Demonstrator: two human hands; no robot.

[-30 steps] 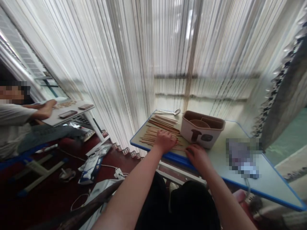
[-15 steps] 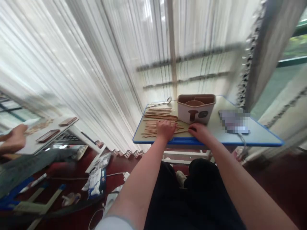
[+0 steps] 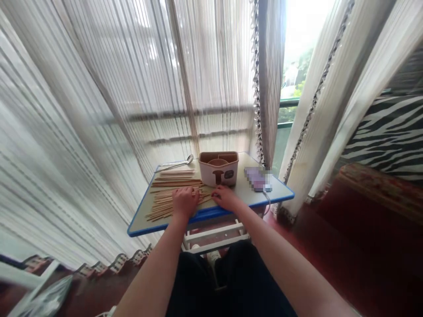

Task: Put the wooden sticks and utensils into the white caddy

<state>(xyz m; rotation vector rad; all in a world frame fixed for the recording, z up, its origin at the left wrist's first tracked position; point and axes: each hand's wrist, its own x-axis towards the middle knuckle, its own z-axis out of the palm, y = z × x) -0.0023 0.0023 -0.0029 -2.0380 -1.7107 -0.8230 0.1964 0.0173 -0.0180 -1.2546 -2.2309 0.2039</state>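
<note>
On a small blue-edged table (image 3: pixel 139 222), thin wooden chopsticks (image 3: pixel 160 208) lie side by side, their ends pointing left and right. My left hand (image 3: pixel 184 202) rests on the nearest group with its fingers curled over the sticks. At the right ends of that group, my right hand (image 3: pixel 226 198) has thumb and fingers pinched at a chopstick tip. Further back lie separate rows of chopsticks (image 3: pixel 176 182). Just behind my right hand stands a white and brown utensil holder (image 3: pixel 207 176) with divided compartments.
A metal slotted ladle (image 3: pixel 189 159) lies at the table's back left. To the right is a pixelated flat object (image 3: pixel 256 179), probably a phone, with a cable (image 3: pixel 268 202) hanging over the edge. Sheer curtains (image 3: pixel 148 88) hang close behind the table.
My view has turned right, so the side table and the other person have left the picture. Both hands stay at the same chopsticks, with little visible movement.
</note>
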